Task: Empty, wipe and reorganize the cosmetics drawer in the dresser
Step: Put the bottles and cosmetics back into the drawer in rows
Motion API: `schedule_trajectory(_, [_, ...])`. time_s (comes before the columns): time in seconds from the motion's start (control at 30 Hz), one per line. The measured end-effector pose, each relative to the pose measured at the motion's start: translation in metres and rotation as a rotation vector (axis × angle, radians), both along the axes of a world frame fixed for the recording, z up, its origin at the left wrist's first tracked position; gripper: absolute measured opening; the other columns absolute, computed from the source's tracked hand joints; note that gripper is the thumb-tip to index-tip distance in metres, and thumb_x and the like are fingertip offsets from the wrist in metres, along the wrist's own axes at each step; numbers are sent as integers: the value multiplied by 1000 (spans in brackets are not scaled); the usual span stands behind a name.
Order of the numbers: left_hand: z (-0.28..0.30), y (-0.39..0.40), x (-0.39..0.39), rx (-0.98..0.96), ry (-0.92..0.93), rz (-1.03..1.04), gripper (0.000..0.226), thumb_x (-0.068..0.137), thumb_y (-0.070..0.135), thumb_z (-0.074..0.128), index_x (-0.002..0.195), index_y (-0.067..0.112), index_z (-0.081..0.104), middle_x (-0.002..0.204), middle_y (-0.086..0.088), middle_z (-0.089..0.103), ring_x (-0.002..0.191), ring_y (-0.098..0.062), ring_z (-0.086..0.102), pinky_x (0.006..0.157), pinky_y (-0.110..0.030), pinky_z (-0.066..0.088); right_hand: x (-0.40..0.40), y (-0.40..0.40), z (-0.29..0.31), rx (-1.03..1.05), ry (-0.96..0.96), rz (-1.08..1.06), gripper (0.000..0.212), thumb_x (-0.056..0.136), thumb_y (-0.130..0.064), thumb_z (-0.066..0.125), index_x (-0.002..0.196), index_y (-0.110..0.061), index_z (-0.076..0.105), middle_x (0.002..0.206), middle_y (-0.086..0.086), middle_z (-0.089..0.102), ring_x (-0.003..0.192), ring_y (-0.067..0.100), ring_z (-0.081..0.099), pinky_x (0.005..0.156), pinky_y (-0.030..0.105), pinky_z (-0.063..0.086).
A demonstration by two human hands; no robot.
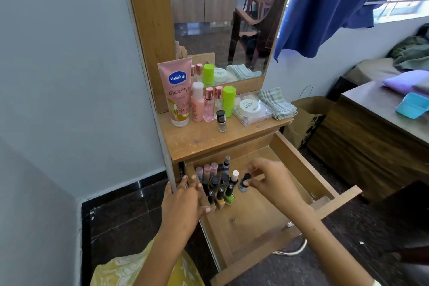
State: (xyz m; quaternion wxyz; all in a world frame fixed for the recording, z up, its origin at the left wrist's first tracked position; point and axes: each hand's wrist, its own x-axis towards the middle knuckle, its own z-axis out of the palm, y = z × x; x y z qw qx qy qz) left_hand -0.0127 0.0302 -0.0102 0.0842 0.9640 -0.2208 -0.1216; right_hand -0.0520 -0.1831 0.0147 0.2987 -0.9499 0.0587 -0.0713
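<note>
While the drawer (301,169) stands pulled well out of the dresser, the person's left hand (185,202) rests on its left wall with fingers straight and relaxed, gripping nothing. Just beyond, the right hand (271,181) pinches a small bluish nail polish bottle (243,184) by its dark cap and glass shoulder, setting it just beside the cluster of upright bottles and tubes (218,181) packed against the left side of the drawer. That little bottle looks light but hard and smooth (glass, I would guess, so breakable if it tips), and the cap seems the surest place to hold it, since the body is slick and narrow. Most of the drawer floor to the right lies bare wood. Farther back, on the dresser's surface (197,139), stand a pink Vaseline tube (177,93), pink bottles (204,104), a green-capped stick (228,100), another polish bottle (221,121), a white jar (251,107) and a folded checked cloth (276,103), below the mirror (222,18).
</note>
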Motion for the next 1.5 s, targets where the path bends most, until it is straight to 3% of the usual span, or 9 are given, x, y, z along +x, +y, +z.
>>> schedule_trajectory(0.43, [2,2,-1,35,6,-29,56,92,50,47,142,29,37,157,7,13,145,-16,6,116,-45,-1,6,9,-34,-117,142,42,23,76,-12,75,93,-19,62,98,-7,65,90,9,63,80,34,53])
schedule_trajectory(0.53, [2,1,-1,38,9,-27,55,92,51,47,142,29,37,157,7,15,145,-15,6,116,-45,-1,4,5,-23,-228,165,44,29,78,-16,73,102,-25,60,101,-12,63,94,7,60,77,26,51])
schedule_trajectory(0.7, [0,1,-1,39,-8,-12,58,92,49,48,144,29,33,157,7,14,145,-14,6,116,-44,0,22,10,11,-174,-76,-61,11,82,-13,60,90,-20,61,84,-10,66,81,11,63,70,30,52])
schedule_trajectory(0.87, [-1,1,-1,51,-20,-3,61,91,51,48,146,31,29,157,7,15,145,-12,7,116,-44,0,69,27,21,-164,-207,-59,58,86,-21,65,138,-31,40,117,-2,54,86,14,62,71,33,54])
schedule_trajectory(1.0, [1,-1,-2,37,-15,8,63,91,51,49,146,29,28,157,5,16,145,-12,7,116,-43,-1,98,34,16,-284,-262,-75,55,82,-17,68,133,-20,48,145,9,39,118,26,52,81,37,53])
schedule_trajectory(1.07, [1,0,-2,29,-11,13,62,90,50,50,145,29,30,157,5,19,145,-12,8,116,-43,-2,102,36,12,-259,-322,-59,45,80,-15,70,122,-13,55,138,8,48,115,27,56,79,35,51])
schedule_trajectory(1.2, [0,0,0,33,-3,14,63,90,51,50,146,29,28,157,6,16,145,-11,6,116,-43,-1,94,34,10,-195,-413,-110,16,88,-18,61,102,-15,57,101,-1,63,85,20,60,66,33,51])
schedule_trajectory(1.37, [-1,1,-1,3,-19,27,67,89,52,51,147,28,26,156,6,19,145,-10,8,116,-41,-2,56,21,8,196,-424,-73,25,80,-23,74,99,-22,57,93,-12,66,82,3,64,70,22,54])
schedule_trajectory(1.5, [0,1,-1,-16,-15,18,64,89,51,51,145,28,31,156,7,18,145,-10,8,116,-41,-2,21,-2,1,260,-343,-70,33,74,-20,79,99,-30,59,92,-21,64,86,-2,63,69,18,55])
